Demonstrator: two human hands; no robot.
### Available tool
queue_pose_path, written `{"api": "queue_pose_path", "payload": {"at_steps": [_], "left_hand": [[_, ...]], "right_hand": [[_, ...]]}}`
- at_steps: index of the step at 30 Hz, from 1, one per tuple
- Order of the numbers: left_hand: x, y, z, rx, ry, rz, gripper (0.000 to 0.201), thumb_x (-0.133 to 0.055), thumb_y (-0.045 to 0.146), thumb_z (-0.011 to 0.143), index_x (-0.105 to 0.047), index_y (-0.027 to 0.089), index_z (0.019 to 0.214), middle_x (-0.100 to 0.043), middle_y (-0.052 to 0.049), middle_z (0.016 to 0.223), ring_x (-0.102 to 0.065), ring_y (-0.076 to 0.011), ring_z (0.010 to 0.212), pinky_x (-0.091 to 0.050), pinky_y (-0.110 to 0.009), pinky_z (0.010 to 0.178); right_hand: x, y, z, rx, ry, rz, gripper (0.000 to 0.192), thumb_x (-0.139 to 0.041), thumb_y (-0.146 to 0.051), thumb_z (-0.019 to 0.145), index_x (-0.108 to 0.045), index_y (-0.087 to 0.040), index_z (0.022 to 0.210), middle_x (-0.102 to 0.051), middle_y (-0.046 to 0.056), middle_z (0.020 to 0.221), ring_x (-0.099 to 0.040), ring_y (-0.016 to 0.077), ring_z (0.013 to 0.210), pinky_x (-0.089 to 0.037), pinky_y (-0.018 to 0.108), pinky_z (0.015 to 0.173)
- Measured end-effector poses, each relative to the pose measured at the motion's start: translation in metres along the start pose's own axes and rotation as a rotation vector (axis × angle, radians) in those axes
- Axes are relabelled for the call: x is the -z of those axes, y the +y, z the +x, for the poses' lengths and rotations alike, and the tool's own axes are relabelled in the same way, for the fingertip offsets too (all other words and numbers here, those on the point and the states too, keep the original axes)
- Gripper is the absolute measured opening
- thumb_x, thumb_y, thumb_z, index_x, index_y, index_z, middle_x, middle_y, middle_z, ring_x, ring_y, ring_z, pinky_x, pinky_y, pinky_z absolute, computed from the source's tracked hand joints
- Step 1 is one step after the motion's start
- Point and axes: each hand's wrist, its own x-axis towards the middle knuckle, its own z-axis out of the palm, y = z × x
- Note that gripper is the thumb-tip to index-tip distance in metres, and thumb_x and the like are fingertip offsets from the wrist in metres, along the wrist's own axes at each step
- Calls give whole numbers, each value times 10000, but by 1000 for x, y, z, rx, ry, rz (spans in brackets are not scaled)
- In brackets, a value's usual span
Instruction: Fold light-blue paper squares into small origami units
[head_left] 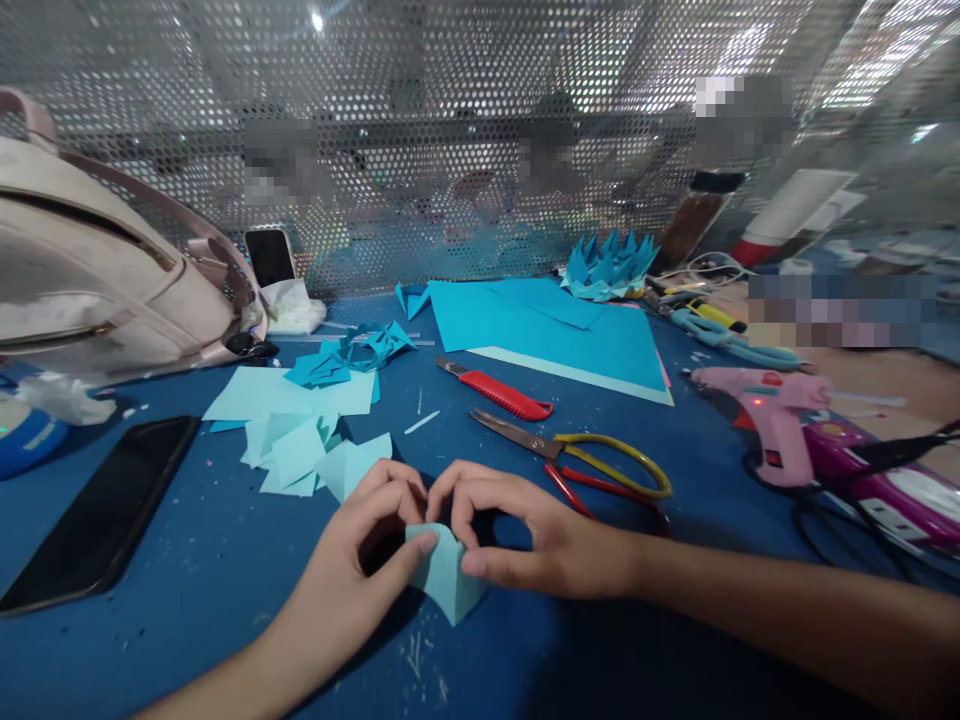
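Two hands fold a small light-blue paper piece (448, 580) near the worktop's (225, 560) front edge.
Left hand (360, 560) and right hand (517, 535) both pinch it; uneven pressure could skew or tear the crease.

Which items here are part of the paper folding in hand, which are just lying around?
In use:
left hand and right hand, both pinching the small light-blue paper piece
cut paper squares
folded blue pieces
blue paper sheets

Lying about:
scissors
red utility knife
pink glue gun
black phone
handbag
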Motion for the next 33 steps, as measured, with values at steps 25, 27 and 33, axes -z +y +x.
{"api": "queue_pose_path", "payload": {"at_steps": [25, 27, 33], "left_hand": [[-1, 0, -3, 115, 93, -13, 87, -546, 300, 915, -538, 218, 887, -544, 8, 825, -511, -130, 679, -407, -219, 568], [-2, 2, -3, 128, 83, 14, 94, -603, 286, 875, -574, 223, 938, -556, 8, 838, -532, -133, 703, -418, -214, 581], [-3, 6, 0, 161, 75, 59, 79, -645, 290, 832, -632, 213, 823, -589, 12, 763, -539, -138, 676, -421, -214, 567]], "right_hand": [[-8, 11, 0, -208, 205, -40, 155, -586, -295, 888, -600, -144, 856, -552, 7, 785, -470, 107, 660, -365, 209, 572], [-8, 10, 0, -199, 191, -76, 145, -572, -284, 893, -616, -146, 892, -577, 19, 812, -488, 114, 678, -372, 214, 578], [-8, 9, 0, -148, 155, -148, 149, -576, -276, 896, -632, -138, 883, -513, -20, 694, -419, 87, 589, -331, 200, 525]]}}
